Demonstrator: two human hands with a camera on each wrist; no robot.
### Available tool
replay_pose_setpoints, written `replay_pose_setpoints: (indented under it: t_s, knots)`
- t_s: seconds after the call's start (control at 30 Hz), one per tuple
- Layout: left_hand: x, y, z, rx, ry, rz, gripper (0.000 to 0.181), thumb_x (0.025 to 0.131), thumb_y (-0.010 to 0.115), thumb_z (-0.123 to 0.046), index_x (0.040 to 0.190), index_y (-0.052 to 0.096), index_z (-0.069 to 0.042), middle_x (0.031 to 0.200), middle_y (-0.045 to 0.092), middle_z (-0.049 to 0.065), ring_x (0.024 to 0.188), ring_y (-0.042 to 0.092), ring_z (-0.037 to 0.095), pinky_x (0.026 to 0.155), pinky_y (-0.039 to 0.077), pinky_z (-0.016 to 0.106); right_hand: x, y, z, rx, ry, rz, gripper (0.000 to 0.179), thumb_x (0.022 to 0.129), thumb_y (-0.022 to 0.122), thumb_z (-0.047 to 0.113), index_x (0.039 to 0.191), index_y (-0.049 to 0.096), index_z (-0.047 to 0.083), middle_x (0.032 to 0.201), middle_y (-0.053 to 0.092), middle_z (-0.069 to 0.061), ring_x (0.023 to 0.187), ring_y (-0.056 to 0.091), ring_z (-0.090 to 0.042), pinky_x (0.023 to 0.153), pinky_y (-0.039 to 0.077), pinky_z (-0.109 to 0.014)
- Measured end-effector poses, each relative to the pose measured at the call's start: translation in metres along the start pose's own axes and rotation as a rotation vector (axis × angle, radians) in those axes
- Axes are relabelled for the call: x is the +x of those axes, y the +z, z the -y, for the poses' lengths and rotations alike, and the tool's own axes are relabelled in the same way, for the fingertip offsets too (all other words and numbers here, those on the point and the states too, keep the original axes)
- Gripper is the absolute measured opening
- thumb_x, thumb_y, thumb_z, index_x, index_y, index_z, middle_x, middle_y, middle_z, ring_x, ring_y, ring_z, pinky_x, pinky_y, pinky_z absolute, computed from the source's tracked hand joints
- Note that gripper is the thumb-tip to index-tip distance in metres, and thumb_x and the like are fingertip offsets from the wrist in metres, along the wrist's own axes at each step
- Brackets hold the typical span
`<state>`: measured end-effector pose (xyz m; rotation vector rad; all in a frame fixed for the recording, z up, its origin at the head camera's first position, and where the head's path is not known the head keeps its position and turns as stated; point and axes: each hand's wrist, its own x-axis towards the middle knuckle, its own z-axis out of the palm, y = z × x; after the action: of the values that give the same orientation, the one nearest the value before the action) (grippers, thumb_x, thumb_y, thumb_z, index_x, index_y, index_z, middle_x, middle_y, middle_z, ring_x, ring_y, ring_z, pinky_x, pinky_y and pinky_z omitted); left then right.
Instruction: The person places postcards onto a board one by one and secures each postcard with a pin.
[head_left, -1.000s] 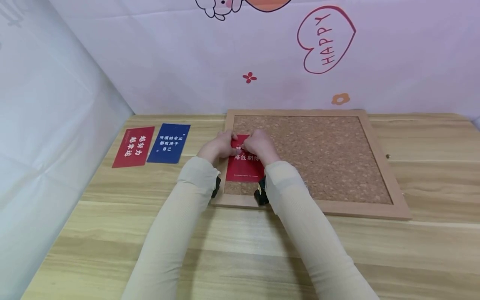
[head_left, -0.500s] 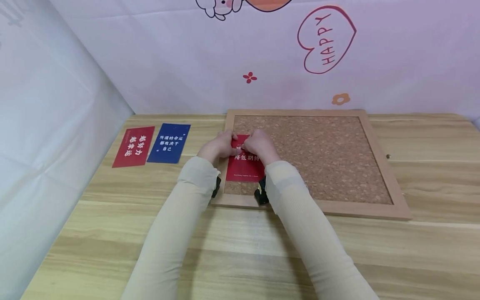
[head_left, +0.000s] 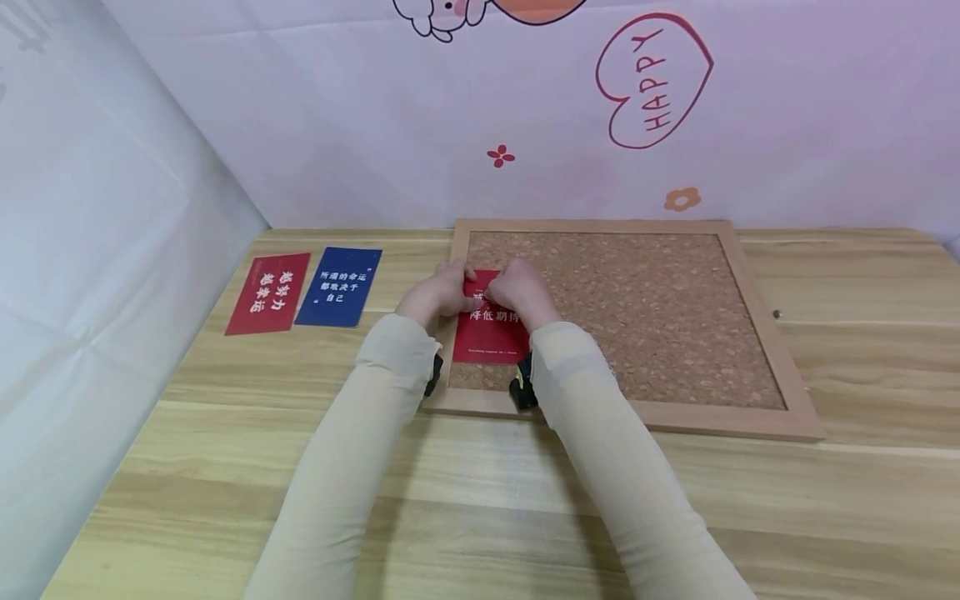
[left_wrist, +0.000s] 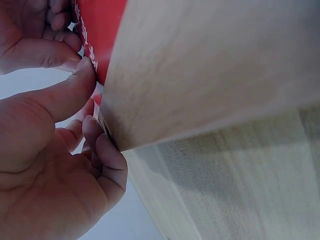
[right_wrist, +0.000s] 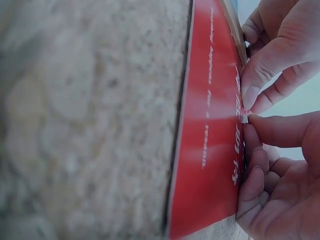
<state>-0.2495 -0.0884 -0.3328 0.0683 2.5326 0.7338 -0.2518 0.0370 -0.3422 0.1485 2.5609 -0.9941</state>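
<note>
A red card (head_left: 491, 337) with white lettering lies on the left part of the framed corkboard (head_left: 637, 308). My left hand (head_left: 442, 290) is at the card's upper left, its thumb (left_wrist: 75, 90) on the card and its fingers curled by the board's wooden frame. Opposite it, my right hand (head_left: 522, 290) bends over the card's upper right with curled fingers. In the right wrist view both thumb tips meet at a small silvery piece (right_wrist: 245, 118) on the card, mostly hidden. The right thumb (right_wrist: 275, 129) is against this piece.
A second red card (head_left: 267, 294) and a blue card (head_left: 338, 286) lie side by side on the wooden table (head_left: 480, 517), left of the board. A small round metallic thing (head_left: 777, 313) sits right of the board. A white printed cloth (head_left: 337, 108) hangs behind the table.
</note>
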Motion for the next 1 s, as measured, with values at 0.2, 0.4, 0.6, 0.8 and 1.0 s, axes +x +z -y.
replay_pose_setpoints:
  t_s: [0.2, 0.4, 0.6, 0.8, 1.0]
  knots:
    - [-0.0001, -0.0004, -0.0001, 0.005, 0.004, 0.004, 0.041, 0.096, 0.057, -0.02, 0.131, 0.039, -0.007, 0.138, 0.033, 0.02, 0.127, 0.037, 0.031, 0.108, 0.036, 0.042, -0.0001, -0.0015, -0.0003, 0.027, -0.003, 0.025, 0.028, 0.088, 0.056, 0.014, 0.065, 0.04, 0.013, 0.08, 0.05, -0.006, 0.076, 0.049, -0.019, 0.069, 0.045, -0.03]
    - [-0.0002, 0.0002, -0.0002, -0.003, 0.009, 0.007, 0.04, 0.096, 0.057, -0.019, 0.13, 0.04, -0.007, 0.137, 0.033, 0.02, 0.126, 0.037, 0.031, 0.107, 0.037, 0.042, 0.0012, -0.0031, -0.0015, 0.048, -0.008, 0.041, 0.025, 0.088, 0.058, 0.015, 0.067, 0.044, 0.013, 0.08, 0.051, -0.005, 0.079, 0.05, -0.018, 0.073, 0.044, -0.03]
    - [-0.0004, 0.0001, -0.0008, -0.01, 0.001, 0.009, 0.041, 0.096, 0.057, -0.02, 0.131, 0.039, -0.008, 0.137, 0.032, 0.019, 0.127, 0.037, 0.032, 0.108, 0.036, 0.043, 0.0005, -0.0038, -0.0033, 0.071, -0.032, 0.038, 0.026, 0.088, 0.059, 0.014, 0.065, 0.047, 0.013, 0.068, 0.05, 0.0, 0.075, 0.05, -0.016, 0.071, 0.044, -0.029]
    - [0.0003, 0.0009, 0.0005, -0.035, -0.003, 0.002, 0.041, 0.096, 0.057, -0.019, 0.131, 0.039, -0.008, 0.139, 0.03, 0.02, 0.128, 0.036, 0.033, 0.109, 0.035, 0.043, 0.0004, -0.0045, -0.0038, 0.093, -0.056, 0.047, 0.03, 0.088, 0.059, 0.013, 0.061, 0.045, 0.013, 0.062, 0.048, 0.001, 0.068, 0.047, -0.015, 0.064, 0.04, -0.026]
    - [0.0006, 0.0007, 0.0009, -0.024, -0.004, 0.003, 0.042, 0.096, 0.057, -0.02, 0.131, 0.039, -0.008, 0.139, 0.03, 0.02, 0.128, 0.037, 0.033, 0.109, 0.035, 0.043, 0.0021, -0.0039, -0.0046, 0.108, -0.063, 0.053, 0.031, 0.088, 0.058, 0.012, 0.06, 0.044, 0.013, 0.061, 0.047, 0.002, 0.064, 0.045, -0.013, 0.06, 0.038, -0.025]
